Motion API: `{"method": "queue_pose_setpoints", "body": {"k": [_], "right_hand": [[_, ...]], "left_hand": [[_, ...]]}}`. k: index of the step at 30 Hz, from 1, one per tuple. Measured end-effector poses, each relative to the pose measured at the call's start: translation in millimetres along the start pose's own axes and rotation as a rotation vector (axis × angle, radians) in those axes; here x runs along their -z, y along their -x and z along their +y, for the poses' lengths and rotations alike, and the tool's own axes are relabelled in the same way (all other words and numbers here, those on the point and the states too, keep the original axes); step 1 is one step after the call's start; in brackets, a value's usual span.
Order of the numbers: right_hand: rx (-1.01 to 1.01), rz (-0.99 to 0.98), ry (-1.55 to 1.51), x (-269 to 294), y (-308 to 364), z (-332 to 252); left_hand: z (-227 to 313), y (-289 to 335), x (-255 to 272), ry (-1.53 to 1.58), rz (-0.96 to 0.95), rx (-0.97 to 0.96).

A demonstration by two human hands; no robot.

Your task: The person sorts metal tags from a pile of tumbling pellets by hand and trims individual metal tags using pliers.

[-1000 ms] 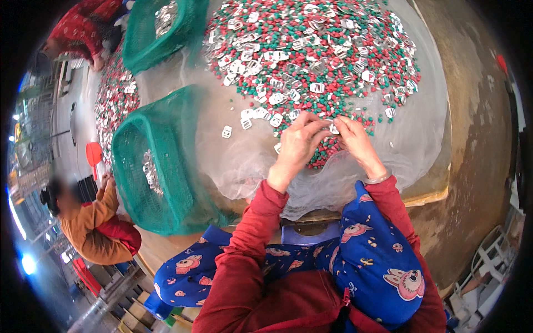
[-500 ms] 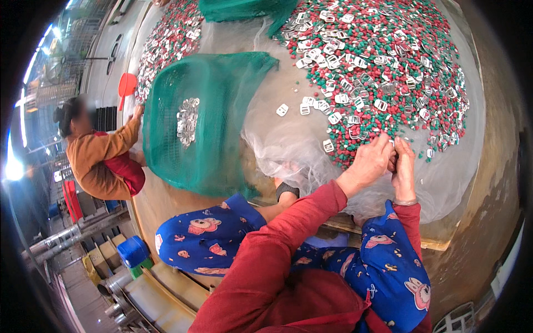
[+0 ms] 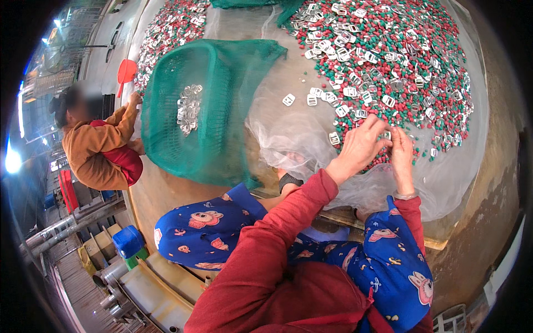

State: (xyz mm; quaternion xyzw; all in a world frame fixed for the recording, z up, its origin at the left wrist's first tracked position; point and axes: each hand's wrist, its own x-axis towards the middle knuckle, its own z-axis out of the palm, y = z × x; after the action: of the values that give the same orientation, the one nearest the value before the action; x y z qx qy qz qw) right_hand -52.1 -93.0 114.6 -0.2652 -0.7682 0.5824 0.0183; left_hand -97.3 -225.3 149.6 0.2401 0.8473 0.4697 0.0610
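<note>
Over the near edge of a pile of red and green pellets [image 3: 327, 72], both my hands meet at the fingertips. A small silver metal buckle [image 3: 387, 135] shows between them, partly covered by the fingers. My left hand [image 3: 362, 145] is bent round with its fingertips at the buckle's upper left. My right hand [image 3: 402, 158] pinches the buckle from the right, thumb and fingers together. Many similar flat buckles lie mixed in the pile, and a loose buckle [image 3: 333, 138] rests just left of my left hand.
Left of the pile stands a green mesh-covered basket [image 3: 158, 119] holding buckles. White netting [image 3: 288, 125] lies under the pile. A co-worker [image 3: 102, 147] in a brown top squats at the far left near a red paddle-shaped thing [image 3: 126, 71] and another pile.
My left hand has shifted slightly up and left, its fingers less bunched. The buckle between my fingertips shows more plainly. The whole view has tilted a little.
</note>
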Motion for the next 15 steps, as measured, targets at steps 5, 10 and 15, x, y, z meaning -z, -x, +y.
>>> {"method": "queue_pose_setpoints", "body": {"k": [5,10,15], "right_hand": [[-0.031,-0.302,-0.023,-8,14,24],[-0.363,-0.176,-0.344,-3,8,-8],[-0.248,-0.124,-0.202,5,1,-4]], "left_hand": [[-8,-22,12,0.057,0.257,0.056],[-18,-14,25,0.036,-0.116,-0.055],[-6,-5,0,0.092,-0.113,0.031]]}}
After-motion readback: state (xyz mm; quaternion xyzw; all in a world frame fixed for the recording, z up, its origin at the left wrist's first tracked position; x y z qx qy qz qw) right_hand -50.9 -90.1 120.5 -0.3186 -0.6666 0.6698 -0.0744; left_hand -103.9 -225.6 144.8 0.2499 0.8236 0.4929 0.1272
